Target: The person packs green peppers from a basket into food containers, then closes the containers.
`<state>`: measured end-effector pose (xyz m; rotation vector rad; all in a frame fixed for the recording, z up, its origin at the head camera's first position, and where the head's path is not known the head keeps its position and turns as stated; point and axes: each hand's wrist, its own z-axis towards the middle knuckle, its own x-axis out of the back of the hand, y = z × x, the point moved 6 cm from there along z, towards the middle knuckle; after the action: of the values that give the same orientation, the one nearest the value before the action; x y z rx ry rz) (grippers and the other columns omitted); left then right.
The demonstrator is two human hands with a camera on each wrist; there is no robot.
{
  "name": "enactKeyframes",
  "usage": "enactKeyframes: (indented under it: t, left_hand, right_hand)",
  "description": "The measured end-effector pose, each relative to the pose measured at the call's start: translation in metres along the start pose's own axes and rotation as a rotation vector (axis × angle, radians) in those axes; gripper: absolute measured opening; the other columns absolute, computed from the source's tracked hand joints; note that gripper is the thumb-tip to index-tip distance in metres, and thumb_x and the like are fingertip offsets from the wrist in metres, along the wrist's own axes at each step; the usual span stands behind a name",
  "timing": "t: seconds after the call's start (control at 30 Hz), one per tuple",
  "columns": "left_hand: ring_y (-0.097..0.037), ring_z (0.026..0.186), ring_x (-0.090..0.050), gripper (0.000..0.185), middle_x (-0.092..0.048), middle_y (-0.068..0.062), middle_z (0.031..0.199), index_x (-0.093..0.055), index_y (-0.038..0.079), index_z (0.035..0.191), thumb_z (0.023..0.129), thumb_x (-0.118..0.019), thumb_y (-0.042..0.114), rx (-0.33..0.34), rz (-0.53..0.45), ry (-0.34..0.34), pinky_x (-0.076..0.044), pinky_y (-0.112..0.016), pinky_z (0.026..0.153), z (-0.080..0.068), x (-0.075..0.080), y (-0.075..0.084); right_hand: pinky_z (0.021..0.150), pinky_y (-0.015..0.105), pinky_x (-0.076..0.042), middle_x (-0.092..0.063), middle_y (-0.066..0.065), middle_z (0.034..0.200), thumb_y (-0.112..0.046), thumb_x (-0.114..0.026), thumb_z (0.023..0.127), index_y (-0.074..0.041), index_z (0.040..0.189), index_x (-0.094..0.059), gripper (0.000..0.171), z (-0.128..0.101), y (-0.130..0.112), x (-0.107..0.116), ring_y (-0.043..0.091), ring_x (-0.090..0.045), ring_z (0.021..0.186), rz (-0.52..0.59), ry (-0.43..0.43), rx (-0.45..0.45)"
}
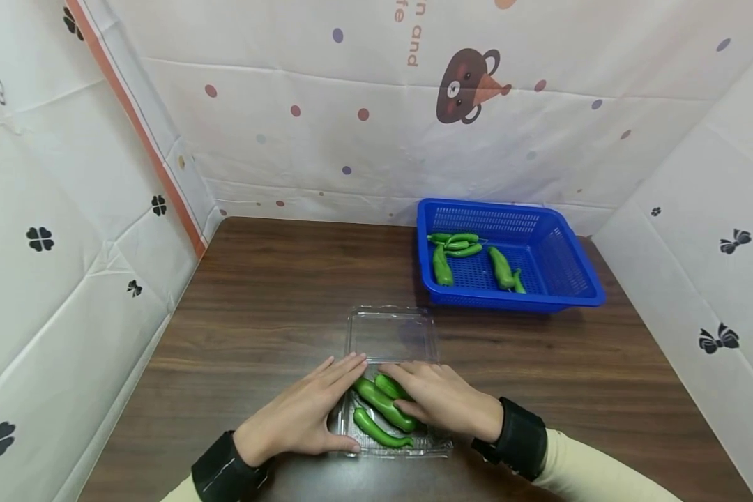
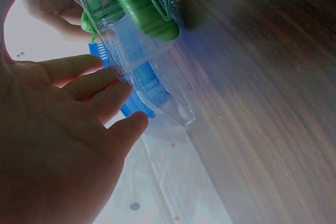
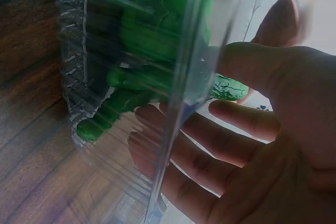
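Left hand (image 1: 307,411) lies with straight fingers along the left side of the clear box (image 1: 376,454) on the tabletop (image 1: 257,314); right hand (image 1: 445,401) is loosely bent over the opposite side, and whether it pinches anything, I cannot tell from my distant place. I judge that the next move depends on the large green pepper (image 1: 381,403): it lies inside the clear box, between the two hands, its long axis slanting from far left to near right, with the right hand nearer.

Tabletop (image 1: 257,293): dark brown, wood-grained. Blue slotted basket (image 1: 502,300) stands near far edge, between one and two o'clock. Clear plastic container (image 1: 401,454) lies open toward six o'clock, lid (image 1: 392,335) pointing twelve.
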<state>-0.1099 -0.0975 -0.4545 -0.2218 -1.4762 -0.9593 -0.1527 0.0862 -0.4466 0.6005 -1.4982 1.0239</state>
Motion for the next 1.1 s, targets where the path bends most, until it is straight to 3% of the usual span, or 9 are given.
enactKeyframes:
  t: [0.57, 0.73, 1.1]
  left_hand:
    - [-0.028, 0.154, -0.027, 0.113, -0.025, -0.01, 0.168, -0.031, 0.0, 0.159, 0.081, -0.075, 0.069, 0.022, -0.021, -0.01, -0.023, -0.05, 0.124, -0.0017, -0.0015, -0.0027]
    - [-0.027, 0.153, -0.027, 0.114, -0.026, -0.011, 0.168, -0.032, -0.001, 0.159, 0.08, -0.076, 0.068, 0.022, -0.02, -0.003, -0.023, -0.05, 0.124, -0.0017, -0.001, -0.0031]
    - [-0.029, 0.153, -0.029, 0.114, -0.027, -0.012, 0.167, -0.033, -0.002, 0.159, 0.078, -0.08, 0.065, 0.012, -0.016, 0.012, -0.025, -0.052, 0.123, -0.0004, -0.0012, -0.0028]
  right_hand:
    - [0.074, 0.028, -0.06, -0.07, 0.005, 0.12, -0.016, -0.073, 0.097, -0.006, 0.146, -0.053, 0.054, -0.0033, 0.0008, 0.003, 0.015, -0.069, 0.099, 0.064, 0.002, 0.001]
    - [0.068, 0.024, -0.057, -0.072, 0.002, 0.114, -0.01, -0.073, 0.096, -0.008, 0.144, -0.056, 0.051, -0.0046, 0.0019, 0.0059, 0.009, -0.068, 0.092, 0.06, 0.036, 0.015]
    - [0.057, 0.017, -0.047, -0.072, -0.002, 0.099, -0.008, -0.067, 0.1, -0.01, 0.137, -0.062, 0.037, -0.0005, 0.0058, 0.001, -0.002, -0.058, 0.073, 0.07, -0.005, 0.001]
